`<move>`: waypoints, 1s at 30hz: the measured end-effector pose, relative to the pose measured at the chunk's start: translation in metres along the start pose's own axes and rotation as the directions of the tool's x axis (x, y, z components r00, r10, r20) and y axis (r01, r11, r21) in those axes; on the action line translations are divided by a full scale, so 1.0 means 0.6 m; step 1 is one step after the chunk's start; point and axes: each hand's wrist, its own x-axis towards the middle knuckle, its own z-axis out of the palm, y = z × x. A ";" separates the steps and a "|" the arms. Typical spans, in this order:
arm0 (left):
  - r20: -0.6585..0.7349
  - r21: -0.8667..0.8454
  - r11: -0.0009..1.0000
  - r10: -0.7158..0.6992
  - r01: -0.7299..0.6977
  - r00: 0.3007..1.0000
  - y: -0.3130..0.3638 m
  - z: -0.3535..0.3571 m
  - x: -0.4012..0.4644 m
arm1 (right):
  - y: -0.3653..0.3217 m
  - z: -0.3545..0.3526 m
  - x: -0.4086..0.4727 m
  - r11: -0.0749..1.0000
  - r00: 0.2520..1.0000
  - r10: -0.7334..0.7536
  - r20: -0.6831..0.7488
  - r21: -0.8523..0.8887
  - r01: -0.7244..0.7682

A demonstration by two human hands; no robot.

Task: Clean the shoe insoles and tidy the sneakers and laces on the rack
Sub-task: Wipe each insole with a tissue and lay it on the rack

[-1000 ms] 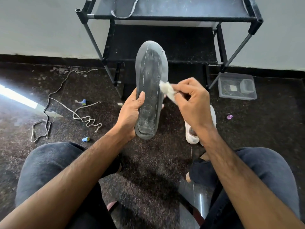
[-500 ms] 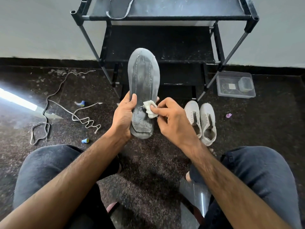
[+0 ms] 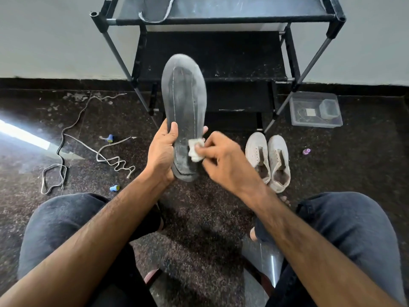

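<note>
While our left hand (image 3: 162, 151) grips the insole (image 3: 183, 111), our right hand (image 3: 223, 160) pinches a wipe (image 3: 195, 149) against its heel end.

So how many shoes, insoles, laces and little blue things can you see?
Sneakers: 2
Insoles: 2, one in the left hand, one on the rack top
Laces on the floor: 2
Small blue things on the floor: 2
Total: 8

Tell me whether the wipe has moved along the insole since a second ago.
Yes. The wipe in the right hand has gone down the insole toward its heel.
</note>
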 end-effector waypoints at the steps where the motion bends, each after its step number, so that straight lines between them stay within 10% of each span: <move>1: -0.017 -0.016 1.000 -0.016 0.015 1.000 0.002 -0.004 0.001 | -0.005 0.004 -0.005 1.000 0.996 0.013 0.094 0.013 -0.014; 5: 0.017 -0.012 0.999 -0.040 0.040 0.999 0.007 0.001 0.001 | -0.012 -0.022 -0.003 0.968 0.963 0.119 0.244 0.186 -0.167; 16: 0.062 -0.100 0.993 -0.060 0.066 0.996 -0.002 0.012 -0.007 | -0.008 -0.054 0.025 0.966 0.955 0.167 -0.244 0.235 -0.109; 21: 0.039 -0.190 0.973 -0.125 0.130 0.991 -0.013 0.016 -0.013 | -0.026 0.018 0.013 0.995 0.987 -0.101 -0.121 -0.021 0.099; 30: 0.072 -0.167 0.983 -0.066 0.077 0.995 0.003 0.007 -0.013 | -0.026 -0.004 -0.014 0.950 0.957 -0.238 0.167 0.246 0.193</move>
